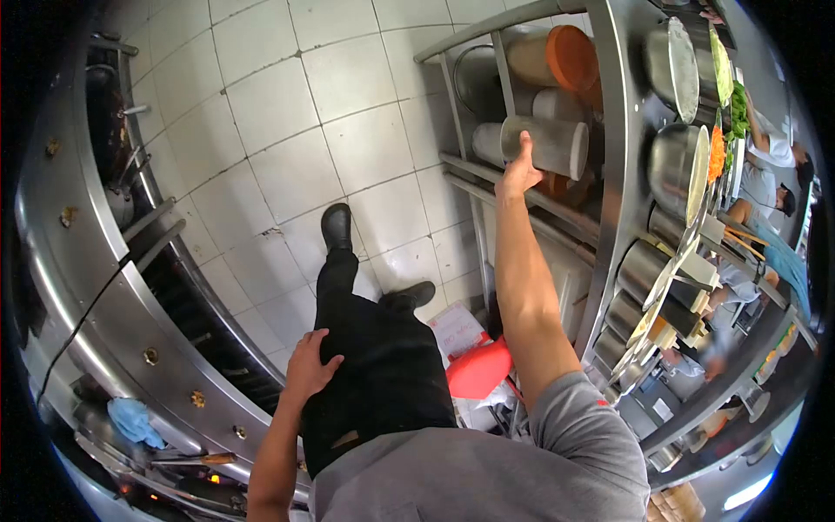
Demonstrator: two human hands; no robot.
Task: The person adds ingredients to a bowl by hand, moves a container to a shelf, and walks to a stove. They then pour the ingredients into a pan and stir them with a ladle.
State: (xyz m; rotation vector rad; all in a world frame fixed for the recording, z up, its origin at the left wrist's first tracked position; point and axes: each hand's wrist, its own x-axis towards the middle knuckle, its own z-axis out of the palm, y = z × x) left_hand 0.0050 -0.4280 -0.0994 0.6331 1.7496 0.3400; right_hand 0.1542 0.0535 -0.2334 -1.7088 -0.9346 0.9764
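My right hand (pixel 520 171) reaches under the steel counter on the right and grips a pale cylindrical container (pixel 550 146). Its thumb lies along the container's near side; the other fingers are mostly hidden. The container lies on its side as seen here, and its contents do not show. Around it on the lower shelf are a tub with an orange lid (pixel 571 58), another whitish container (pixel 489 143) and a round metal vessel (pixel 480 80). Low by my thigh, my left hand (pixel 310 365) holds nothing, thumb and fingers apart.
A steel stove (pixel 187 370) with burner knobs runs along the left, flames at its lower end. Metal bowls (pixel 678 172) and pots line the right counter. A red object (pixel 480 369) and a box (pixel 457 331) are near my legs. Several people work beyond the counter.
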